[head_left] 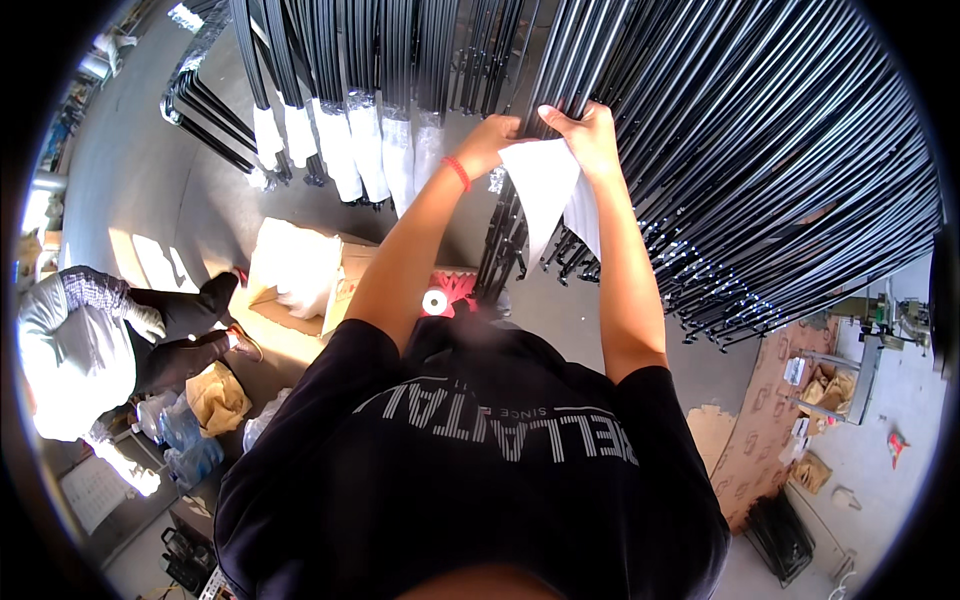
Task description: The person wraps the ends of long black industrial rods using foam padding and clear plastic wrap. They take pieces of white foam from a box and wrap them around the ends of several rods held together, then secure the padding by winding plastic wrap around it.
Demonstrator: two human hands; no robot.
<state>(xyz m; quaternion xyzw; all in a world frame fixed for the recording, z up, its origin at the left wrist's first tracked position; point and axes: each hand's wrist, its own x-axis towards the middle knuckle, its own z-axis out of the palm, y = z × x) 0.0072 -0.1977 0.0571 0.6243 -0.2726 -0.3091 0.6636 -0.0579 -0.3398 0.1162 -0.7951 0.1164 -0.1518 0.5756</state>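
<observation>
Both my arms reach up and forward to a dense stand of long black metal rods (760, 170). My left hand (490, 140), with a red band at the wrist, presses against the rods at the top of a white sheet of wrapping (545, 185). My right hand (585, 135) grips the same white sheet against the rods, and the sheet hangs down between my forearms. Further left, several rod bundles (340, 150) stand with white wrapping around their lower ends.
A person in a light shirt and dark trousers (90, 340) sits at the left beside plastic bags. An open cardboard box (300, 275) with white material lies on the floor ahead. A tape roll (435, 302) lies near it. Cardboard sheets (760, 420) and a small bench stand at the right.
</observation>
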